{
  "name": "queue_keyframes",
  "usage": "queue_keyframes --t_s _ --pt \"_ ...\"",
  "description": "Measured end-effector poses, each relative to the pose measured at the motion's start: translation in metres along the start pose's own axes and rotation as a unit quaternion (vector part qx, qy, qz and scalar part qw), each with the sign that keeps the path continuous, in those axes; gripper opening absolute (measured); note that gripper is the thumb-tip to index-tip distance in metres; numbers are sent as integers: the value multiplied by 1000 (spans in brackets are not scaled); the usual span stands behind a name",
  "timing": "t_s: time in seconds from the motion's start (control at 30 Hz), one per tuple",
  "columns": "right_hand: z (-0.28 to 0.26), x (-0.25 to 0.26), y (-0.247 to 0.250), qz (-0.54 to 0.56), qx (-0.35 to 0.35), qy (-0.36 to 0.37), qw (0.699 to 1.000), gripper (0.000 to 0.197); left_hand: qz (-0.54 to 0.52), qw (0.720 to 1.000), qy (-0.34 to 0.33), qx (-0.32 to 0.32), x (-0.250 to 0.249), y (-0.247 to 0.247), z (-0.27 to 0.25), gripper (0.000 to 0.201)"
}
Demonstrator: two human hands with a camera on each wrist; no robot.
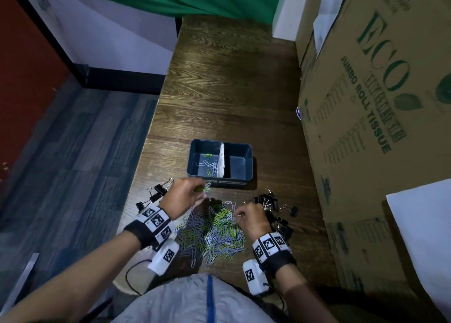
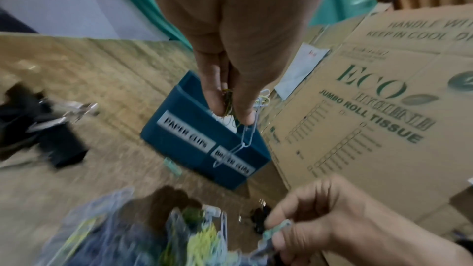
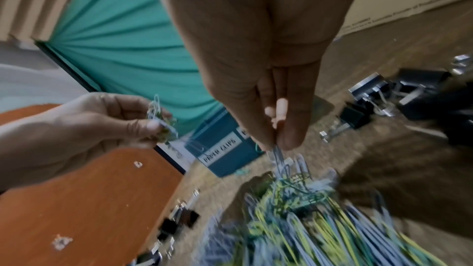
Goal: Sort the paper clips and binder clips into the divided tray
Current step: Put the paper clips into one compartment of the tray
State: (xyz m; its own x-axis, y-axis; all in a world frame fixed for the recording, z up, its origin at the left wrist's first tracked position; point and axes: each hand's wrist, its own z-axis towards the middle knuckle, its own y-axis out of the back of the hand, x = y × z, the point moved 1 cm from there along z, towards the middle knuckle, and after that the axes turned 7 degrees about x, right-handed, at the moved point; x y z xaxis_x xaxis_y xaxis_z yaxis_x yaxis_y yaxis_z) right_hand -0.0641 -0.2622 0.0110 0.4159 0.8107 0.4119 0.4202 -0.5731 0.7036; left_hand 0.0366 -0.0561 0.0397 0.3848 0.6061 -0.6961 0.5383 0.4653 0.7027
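Paper clips (image 1: 214,227) lie heaped at the counter's (image 1: 219,90) near edge, tray (image 1: 195,166) just beyond; left hand (image 1: 183,195) pinches a bunch, right hand (image 1: 249,217) pinches clips off the heap

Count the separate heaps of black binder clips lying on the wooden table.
2. One heap of black metal binder clips lies left of the colourful paper clip pile, beyond the left wrist; the other heap lies right of it, partly hidden behind the right hand.
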Motion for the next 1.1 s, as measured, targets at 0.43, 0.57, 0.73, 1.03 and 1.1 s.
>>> queue_keyframes --t_s 0.43,0.57,0.73,1.03,1.1 --pt "-32 66 98 28 -76 120 989 12 46 997 28 -55 0 40 79 36" --pt "-28 91 137 41 -120 159 979 11 122 989 26 -84 8 14 48 16" --pt "8 118 148 25 -146 169 974 11 167 978 58 109 28 -40 12 33" --pt "37 93 78 -16 -104 148 983 15 254 917 115 286 49 -83 18 77" --pt "35 75 45 -52 -39 111 992 16 273 915 81 287 48 -83 14 73"
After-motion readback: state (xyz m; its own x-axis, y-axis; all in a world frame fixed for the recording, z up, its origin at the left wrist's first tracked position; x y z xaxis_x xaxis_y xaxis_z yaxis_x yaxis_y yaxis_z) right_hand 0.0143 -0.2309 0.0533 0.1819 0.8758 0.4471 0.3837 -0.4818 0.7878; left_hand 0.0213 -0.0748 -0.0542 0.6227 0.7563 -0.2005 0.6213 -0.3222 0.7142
